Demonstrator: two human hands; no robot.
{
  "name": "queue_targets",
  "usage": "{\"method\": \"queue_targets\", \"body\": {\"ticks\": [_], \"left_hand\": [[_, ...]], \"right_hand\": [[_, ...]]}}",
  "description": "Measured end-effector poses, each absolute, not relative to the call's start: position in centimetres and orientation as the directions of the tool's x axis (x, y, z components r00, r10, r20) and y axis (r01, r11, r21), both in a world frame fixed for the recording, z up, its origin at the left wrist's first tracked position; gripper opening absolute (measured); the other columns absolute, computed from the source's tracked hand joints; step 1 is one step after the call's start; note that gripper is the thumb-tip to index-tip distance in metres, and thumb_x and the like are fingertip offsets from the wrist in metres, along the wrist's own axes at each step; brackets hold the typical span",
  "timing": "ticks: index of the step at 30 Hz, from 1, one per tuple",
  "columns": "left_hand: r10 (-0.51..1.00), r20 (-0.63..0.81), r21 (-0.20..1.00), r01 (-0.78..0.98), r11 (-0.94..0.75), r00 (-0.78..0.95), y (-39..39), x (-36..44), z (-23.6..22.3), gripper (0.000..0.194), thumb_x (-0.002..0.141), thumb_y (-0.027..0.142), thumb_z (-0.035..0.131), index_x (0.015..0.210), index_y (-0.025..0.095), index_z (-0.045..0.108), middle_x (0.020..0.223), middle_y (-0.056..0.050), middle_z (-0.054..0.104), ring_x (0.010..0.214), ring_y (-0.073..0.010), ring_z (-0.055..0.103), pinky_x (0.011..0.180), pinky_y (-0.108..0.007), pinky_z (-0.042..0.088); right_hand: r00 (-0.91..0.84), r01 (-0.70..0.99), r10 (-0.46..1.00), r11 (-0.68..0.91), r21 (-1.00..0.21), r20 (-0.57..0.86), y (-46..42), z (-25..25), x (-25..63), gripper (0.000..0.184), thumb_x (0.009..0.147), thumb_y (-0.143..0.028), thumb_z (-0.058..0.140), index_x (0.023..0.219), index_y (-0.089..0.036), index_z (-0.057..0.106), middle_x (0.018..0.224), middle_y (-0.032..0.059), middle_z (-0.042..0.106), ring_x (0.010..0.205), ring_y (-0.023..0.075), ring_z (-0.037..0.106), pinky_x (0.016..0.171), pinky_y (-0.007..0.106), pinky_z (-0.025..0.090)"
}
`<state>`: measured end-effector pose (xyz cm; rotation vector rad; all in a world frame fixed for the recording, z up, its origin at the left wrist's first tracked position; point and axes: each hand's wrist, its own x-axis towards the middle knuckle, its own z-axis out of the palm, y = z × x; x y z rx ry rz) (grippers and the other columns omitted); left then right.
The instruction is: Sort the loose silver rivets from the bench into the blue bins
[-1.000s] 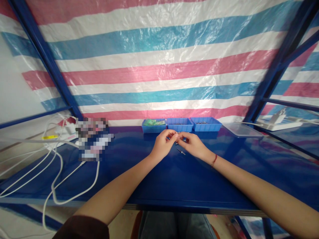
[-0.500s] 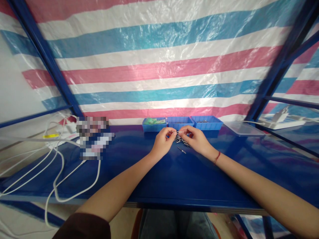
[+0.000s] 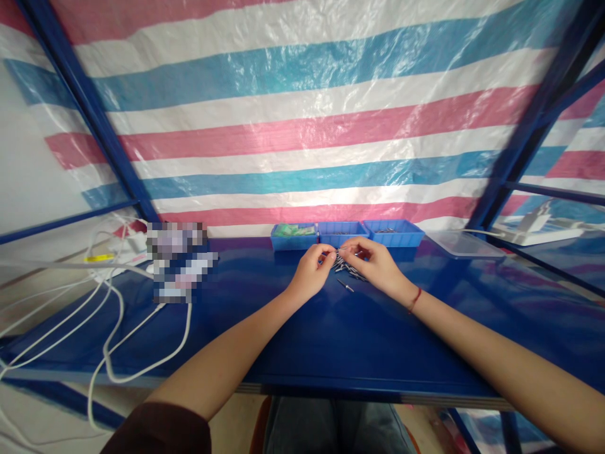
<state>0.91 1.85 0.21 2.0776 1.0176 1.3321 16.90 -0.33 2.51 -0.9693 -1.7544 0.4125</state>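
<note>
My left hand (image 3: 312, 270) and my right hand (image 3: 371, 263) meet fingertip to fingertip over the blue table, both pinched. Between them is a small, thin metal piece, mostly covered by the fingers; it looks like a blind rivet. Just below and behind the fingertips lies a pile of silver blind rivets (image 3: 348, 271), partly hidden by my right hand. One loose rivet (image 3: 346, 285) rests nearer to me, apart from the pile.
Three blue bins stand behind my hands: the left bin (image 3: 293, 242) holds green packets, the middle bin (image 3: 342, 241) and right bin (image 3: 397, 239) small metal parts. A clear plastic lid (image 3: 466, 244) lies right. White cables (image 3: 118, 315) loop over the table's left side.
My fingertips have drawn closer together, and the thin metal piece between them shows less than before. The pile and the loose rivet stay put.
</note>
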Motion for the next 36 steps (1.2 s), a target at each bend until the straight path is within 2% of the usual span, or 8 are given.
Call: {"method": "queue_targets", "body": {"ticks": [8,14,18,22,25,27,31,36], "left_hand": [[0.752,0.546,0.687,0.317,-0.654,0.369,1.6,1.0,0.0,0.015,0.086,0.026,0.046,0.09,0.017,0.057,0.09,-0.004,0.06,0.08,-0.0126,0.056,0.067,-0.022,0.046],[0.748,0.564,0.675,0.325,-0.662,0.35,1.9,1.0,-0.1,0.014,0.086,0.025,0.046,0.093,0.018,0.056,0.096,-0.005,0.06,0.082,-0.0133,0.057,0.068,-0.024,0.048],[0.738,0.578,0.621,0.399,-0.674,0.348,1.9,0.6,-0.1,0.024,0.085,0.024,0.047,0.108,0.019,0.052,0.098,-0.006,0.058,0.078,-0.0122,0.058,0.073,-0.026,0.049],[0.629,0.536,0.409,0.478,-0.777,0.564,1.2,0.2,0.1,0.032,0.087,0.027,0.045,0.117,0.023,0.051,0.104,-0.006,0.058,0.095,-0.0169,0.056,0.089,-0.033,0.044],[0.596,0.415,0.285,0.524,-0.802,0.687,0.7,0.2,0.1,0.029,0.087,0.033,0.046,0.113,0.027,0.057,0.11,-0.005,0.058,0.104,-0.0208,0.053,0.091,-0.037,0.042],[0.589,0.353,0.246,0.536,-0.808,0.727,0.5,0.3,0.0,0.026,0.086,0.036,0.046,0.107,0.028,0.062,0.108,-0.004,0.06,0.103,-0.0216,0.054,0.089,-0.039,0.041],[0.577,0.328,0.226,0.531,-0.817,0.748,0.6,0.4,0.1,0.024,0.087,0.035,0.047,0.1,0.03,0.066,0.106,-0.002,0.062,0.1,-0.0202,0.055,0.089,-0.037,0.04],[0.579,0.311,0.209,0.54,-0.816,0.754,0.6,0.5,0.3,0.022,0.088,0.035,0.046,0.094,0.029,0.066,0.104,0.0,0.063,0.097,-0.0181,0.056,0.086,-0.033,0.04]], "right_hand": [[-0.205,0.459,0.726,0.663,-0.591,0.656,-0.8,2.8,16.9,0.016,0.079,-0.034,0.055,0.08,-0.018,0.061,0.067,0.001,0.058,0.06,0.0125,0.05,0.055,0.026,0.04],[-0.404,0.52,0.568,0.787,-0.331,0.717,-1.4,3.5,17.3,0.01,0.079,-0.021,0.05,0.078,-0.02,0.06,0.074,0.0031,0.06,0.067,0.015,0.054,0.065,0.029,0.045],[-0.465,0.626,0.563,0.755,-0.196,0.683,-0.3,3.4,18.7,0.016,0.081,-0.02,0.046,0.085,-0.02,0.062,0.082,0.0051,0.064,0.073,0.0169,0.058,0.07,0.03,0.045],[-0.219,0.834,0.677,0.504,-0.225,0.703,2.3,2.7,22.0,0.014,0.08,-0.022,0.047,0.085,-0.02,0.061,0.076,0.0046,0.065,0.063,0.0175,0.058,0.065,0.03,0.043],[0.112,0.872,0.679,0.283,-0.4,0.725,4.4,2.3,25.3,0.013,0.079,-0.025,0.049,0.084,-0.02,0.06,0.077,0.0062,0.066,0.067,0.0208,0.061,0.065,0.033,0.044],[0.248,0.85,0.672,0.194,-0.489,0.698,5.6,1.9,27.5,0.014,0.08,-0.028,0.049,0.086,-0.021,0.059,0.082,0.0078,0.067,0.073,0.0239,0.062,0.069,0.036,0.045],[0.301,0.851,0.731,0.085,-0.518,0.613,7.2,1.0,30.5,0.018,0.077,-0.028,0.053,0.091,-0.022,0.062,0.089,0.0098,0.067,0.081,0.03,0.062,0.073,0.046,0.044],[0.264,0.905,0.763,0.014,-0.424,0.589,7.0,0.9,30.9,0.031,0.078,-0.027,0.049,0.106,-0.019,0.061,0.099,0.0146,0.066,0.094,0.0348,0.058,0.078,0.05,0.042]]}}
